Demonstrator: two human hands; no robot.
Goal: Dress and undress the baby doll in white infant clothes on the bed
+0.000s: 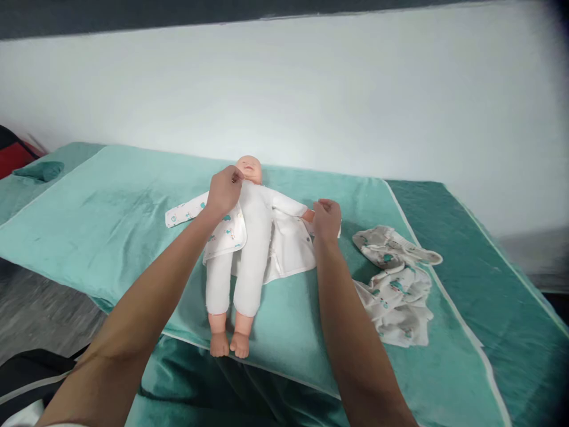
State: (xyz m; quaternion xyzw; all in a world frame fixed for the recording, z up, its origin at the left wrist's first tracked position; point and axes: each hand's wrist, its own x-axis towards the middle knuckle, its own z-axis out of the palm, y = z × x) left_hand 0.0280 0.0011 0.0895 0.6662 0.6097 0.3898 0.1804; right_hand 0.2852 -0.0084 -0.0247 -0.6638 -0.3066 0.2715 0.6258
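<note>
A baby doll (253,237) in a white bodysuit lies on its back, its bare feet toward me. A white baby shirt (231,231) with a teal print covers one arm and side. The shirt's other half is spread open, plain inside up, beneath the doll's other arm. My left hand (226,188) is closed in a pinch at the shirt's collar, beside the doll's chin; the fingertips partly hide the cloth. Near the doll's bare hand (308,215), my right hand (327,219) is closed on the shirt's other sleeve, which is mostly hidden behind it.
Crumpled printed baby clothing (398,290) lies right of my right forearm. A light green cover (115,196) lies over the darker green bed (502,296). A white wall (284,89) rises behind. Something red and black (15,154) stands at the far left.
</note>
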